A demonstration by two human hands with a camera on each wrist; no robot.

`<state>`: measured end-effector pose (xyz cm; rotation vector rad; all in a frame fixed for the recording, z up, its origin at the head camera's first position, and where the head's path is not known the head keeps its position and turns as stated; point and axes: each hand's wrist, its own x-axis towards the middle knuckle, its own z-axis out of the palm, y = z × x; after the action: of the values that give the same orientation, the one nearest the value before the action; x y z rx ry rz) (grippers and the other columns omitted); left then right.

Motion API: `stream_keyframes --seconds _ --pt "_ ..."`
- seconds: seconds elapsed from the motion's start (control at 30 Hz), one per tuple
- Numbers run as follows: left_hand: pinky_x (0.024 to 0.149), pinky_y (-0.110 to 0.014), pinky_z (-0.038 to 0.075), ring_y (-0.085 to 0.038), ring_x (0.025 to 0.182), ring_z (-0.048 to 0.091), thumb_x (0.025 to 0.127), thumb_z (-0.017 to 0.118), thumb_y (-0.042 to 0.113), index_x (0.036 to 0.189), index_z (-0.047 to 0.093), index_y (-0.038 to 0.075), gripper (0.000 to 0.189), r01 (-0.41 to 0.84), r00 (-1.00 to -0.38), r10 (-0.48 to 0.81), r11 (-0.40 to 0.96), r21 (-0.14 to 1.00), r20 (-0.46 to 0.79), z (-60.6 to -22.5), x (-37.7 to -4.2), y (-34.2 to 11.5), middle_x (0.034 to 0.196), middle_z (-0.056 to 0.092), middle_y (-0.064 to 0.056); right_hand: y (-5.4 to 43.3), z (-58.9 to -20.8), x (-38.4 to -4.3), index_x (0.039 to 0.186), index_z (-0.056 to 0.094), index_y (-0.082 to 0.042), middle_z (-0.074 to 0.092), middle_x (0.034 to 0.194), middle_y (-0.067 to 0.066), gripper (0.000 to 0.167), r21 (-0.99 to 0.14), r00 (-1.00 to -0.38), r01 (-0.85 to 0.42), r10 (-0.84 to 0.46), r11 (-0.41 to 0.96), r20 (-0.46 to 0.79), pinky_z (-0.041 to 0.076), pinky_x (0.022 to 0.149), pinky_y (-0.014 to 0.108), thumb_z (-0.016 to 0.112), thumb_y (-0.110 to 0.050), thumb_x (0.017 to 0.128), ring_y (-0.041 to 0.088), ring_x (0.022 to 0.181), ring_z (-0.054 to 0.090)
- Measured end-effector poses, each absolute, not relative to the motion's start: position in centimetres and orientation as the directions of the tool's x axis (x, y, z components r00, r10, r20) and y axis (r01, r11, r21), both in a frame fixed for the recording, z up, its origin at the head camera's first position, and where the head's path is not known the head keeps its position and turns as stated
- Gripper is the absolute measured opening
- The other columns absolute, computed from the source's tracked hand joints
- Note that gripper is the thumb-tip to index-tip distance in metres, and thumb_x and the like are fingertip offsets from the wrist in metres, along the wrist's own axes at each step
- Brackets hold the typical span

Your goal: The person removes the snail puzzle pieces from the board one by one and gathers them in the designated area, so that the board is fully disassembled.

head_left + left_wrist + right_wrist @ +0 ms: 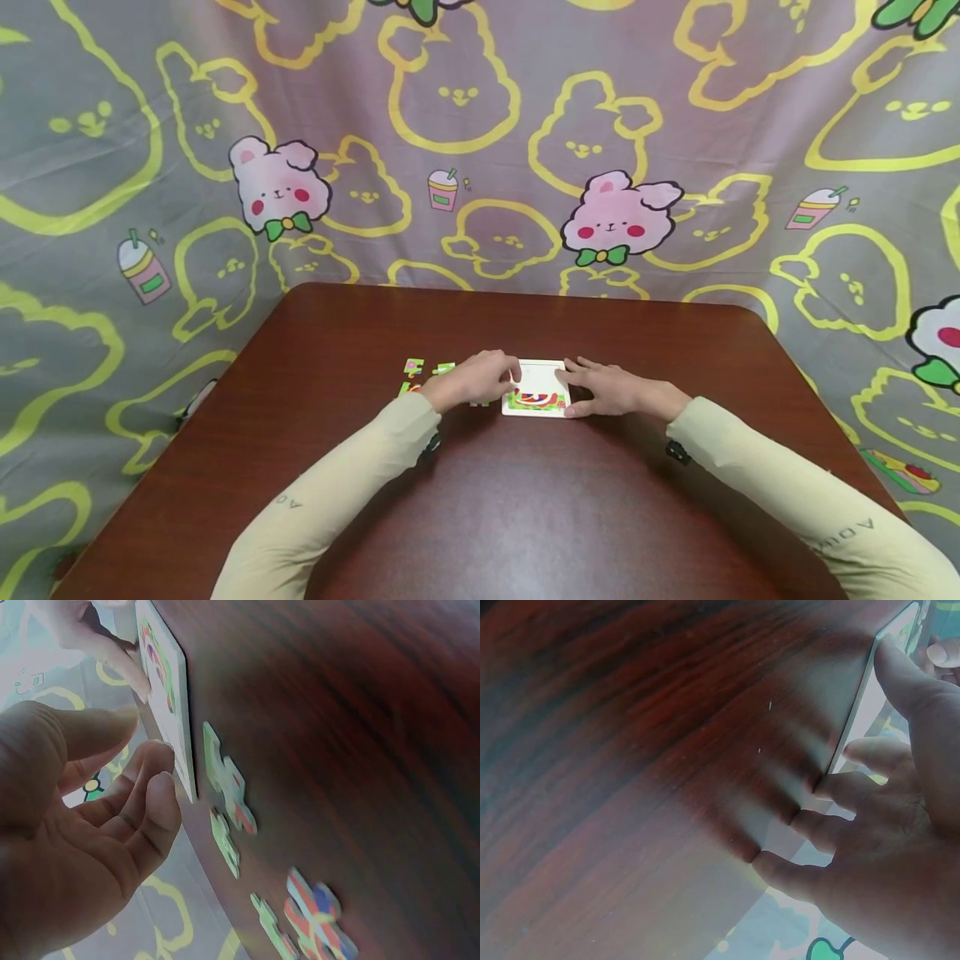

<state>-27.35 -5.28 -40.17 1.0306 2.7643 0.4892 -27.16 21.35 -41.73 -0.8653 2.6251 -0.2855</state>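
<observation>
A white puzzle tray point(538, 372) lies on the table, with colourful green-edged pieces point(536, 401) fitted along its near side. My left hand point(474, 377) is over the tray's left edge with fingers bent. In the left wrist view its thumb and fingertips point(159, 787) stand apart, with nothing visible between them. My right hand point(611, 390) rests spread at the tray's right side. Its thumb point(900, 675) touches the near corner and its index finger reaches over the tray. The other fingertips rest on the table in the right wrist view.
Several loose jigsaw pieces point(414, 366) lie left of the tray, partly hidden by my left hand; more of them point(319, 915) show in the left wrist view. The brown table point(517, 500) ends at a patterned curtain point(480, 167) behind.
</observation>
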Motion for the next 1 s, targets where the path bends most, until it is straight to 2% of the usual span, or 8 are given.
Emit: stream_keyframes --seconds 0.13,0.5,0.8,1.0 --pt "0.082 -0.032 0.051 -0.017 0.093 0.062 0.094 0.064 0.016 0.107 0.068 0.011 0.014 0.594 -0.763 0.646 0.721 0.355 -0.034 -40.2 -27.3 -4.5 0.099 0.067 -0.005 21.3 -41.6 -27.1 0.152 0.034 -0.015 0.021 0.161 0.020 0.081 -0.297 -0.749 -0.531 -0.604 0.794 -0.274 0.025 0.110 0.068 0.062 -0.056 0.089 0.046 0.148 0.015" --pt "0.069 -0.029 0.047 -0.013 0.078 0.056 0.092 0.064 0.018 0.100 0.069 0.012 0.011 0.581 -0.782 0.619 0.766 0.277 -0.073 -40.1 -27.1 -3.2 0.083 0.061 0.001 21.4 -41.9 -27.1 0.152 0.035 -0.015 0.022 0.161 0.020 0.080 -0.293 -0.750 -0.535 -0.605 0.792 -0.266 0.026 0.110 0.067 0.062 -0.056 0.089 0.046 0.148 0.016" --pt "0.075 -0.030 0.049 -0.014 0.083 0.058 0.091 0.060 0.014 0.094 0.071 0.013 0.011 0.541 -0.797 0.590 0.793 0.282 -0.128 -40.0 -27.4 -2.7 0.093 0.068 0.000 21.3 -41.8 -27.0 0.152 0.035 -0.013 0.022 0.160 0.022 0.079 -0.293 -0.746 -0.547 -0.615 0.784 -0.256 0.026 0.107 0.071 0.061 -0.055 0.090 0.048 0.147 0.016" --pt "0.077 -0.026 0.048 -0.013 0.082 0.058 0.089 0.063 0.017 0.090 0.072 0.013 0.010 0.498 -0.807 0.567 0.804 0.325 -0.166 -40.2 -27.8 -2.8 0.091 0.068 0.001 21.3 -41.8 -27.0 0.152 0.034 -0.012 0.022 0.160 0.022 0.079 -0.292 -0.739 -0.555 -0.623 0.779 -0.257 0.025 0.106 0.072 0.059 -0.055 0.091 0.049 0.147 0.016"
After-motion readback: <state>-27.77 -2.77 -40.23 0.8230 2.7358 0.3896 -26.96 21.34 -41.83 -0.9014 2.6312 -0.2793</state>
